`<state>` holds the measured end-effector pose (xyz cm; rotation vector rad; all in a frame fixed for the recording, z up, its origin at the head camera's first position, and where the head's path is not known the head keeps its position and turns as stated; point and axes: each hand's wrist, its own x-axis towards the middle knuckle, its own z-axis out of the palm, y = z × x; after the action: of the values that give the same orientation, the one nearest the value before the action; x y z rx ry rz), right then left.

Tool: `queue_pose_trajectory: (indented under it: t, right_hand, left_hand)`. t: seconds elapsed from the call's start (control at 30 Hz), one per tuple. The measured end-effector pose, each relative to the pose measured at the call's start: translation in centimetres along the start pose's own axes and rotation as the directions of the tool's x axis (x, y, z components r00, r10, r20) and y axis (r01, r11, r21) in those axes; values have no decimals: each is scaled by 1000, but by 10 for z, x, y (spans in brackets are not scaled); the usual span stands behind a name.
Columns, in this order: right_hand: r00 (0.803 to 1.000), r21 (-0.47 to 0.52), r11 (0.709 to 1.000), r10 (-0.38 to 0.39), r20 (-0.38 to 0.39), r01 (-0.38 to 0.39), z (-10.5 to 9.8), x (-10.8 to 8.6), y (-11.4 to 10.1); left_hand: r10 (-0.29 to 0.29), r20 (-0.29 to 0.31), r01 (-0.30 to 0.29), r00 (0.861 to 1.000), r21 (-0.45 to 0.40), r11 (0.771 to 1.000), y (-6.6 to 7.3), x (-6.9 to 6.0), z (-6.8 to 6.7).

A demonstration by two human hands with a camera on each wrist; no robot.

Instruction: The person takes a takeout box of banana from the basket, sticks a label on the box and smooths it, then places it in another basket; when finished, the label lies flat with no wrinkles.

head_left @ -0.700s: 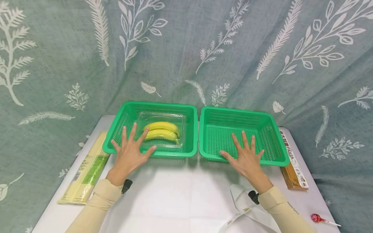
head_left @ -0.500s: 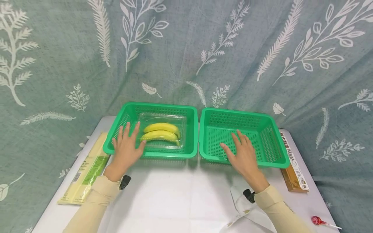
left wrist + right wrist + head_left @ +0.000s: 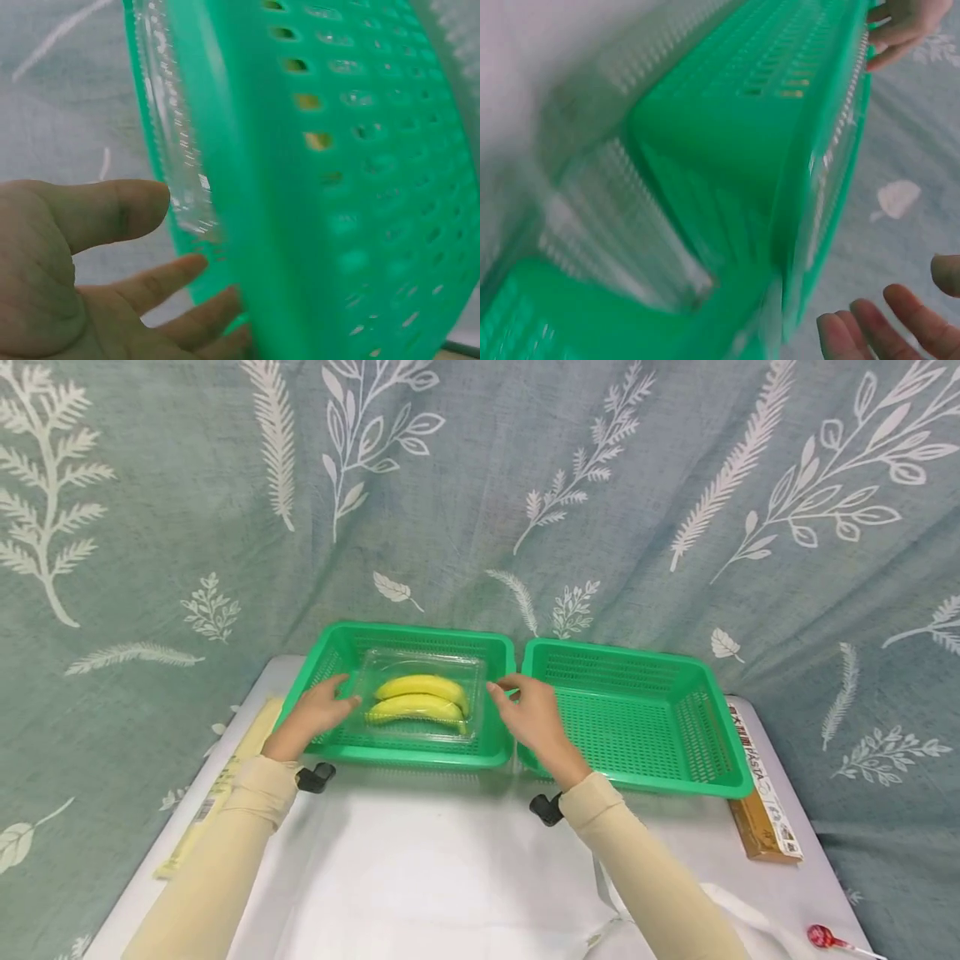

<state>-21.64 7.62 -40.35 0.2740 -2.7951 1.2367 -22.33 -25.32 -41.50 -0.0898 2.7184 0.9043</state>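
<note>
Well, the left hand (image 3: 318,707) and right hand (image 3: 532,710) flank the clear container (image 3: 423,663), each grip loosely parted.

Table (image 3: 435,877): white top, narrowing toward the far end.
Left basket (image 3: 420,758): green plastic, perforated, upright, far side of the top.
Right basket (image 3: 630,735): same green kind, upright, just beside the left one.
Yellow packet (image 3: 213,789): long, lying flat along the left edge, partly hidden.
Pasta box (image 3: 765,814): brown and white, right edge, close by the right basket.
Lollipop (image 3: 820,935): red head, near right corner.
White strap (image 3: 738,903): loosely curved, near side, partly hidden.
</note>
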Motion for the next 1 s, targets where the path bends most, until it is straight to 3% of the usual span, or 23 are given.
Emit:
queue_pose_trajectory:
  t: [0.13, 0.3, 0.43, 0.57, 1.0]
  right_hand:
    - [998, 24, 998, 59, 35, -60, 20, 14, -5]
    - [981, 38, 986, 155, 117, -160, 43, 26, -15]
    - [947, 15, 969, 239, 216, -248, 56, 30, -20]
    - [924, 9, 955, 286, 256, -298, 62, 29, -20]
    - [920, 15, 949, 301, 253, -315, 65, 27, -14]
  left_hand:
    - [1, 60, 6, 998, -115, 993, -5, 6, 3]
    - [-7, 107, 35, 994, -266, 963, -12, 8, 5]
    - [4, 108, 28, 994, -291, 956, -15, 9, 6]
    - [11, 115, 25, 993, -305, 952, -16, 10, 7]
    - [-28, 99, 57, 995, -306, 950, -16, 6, 10]
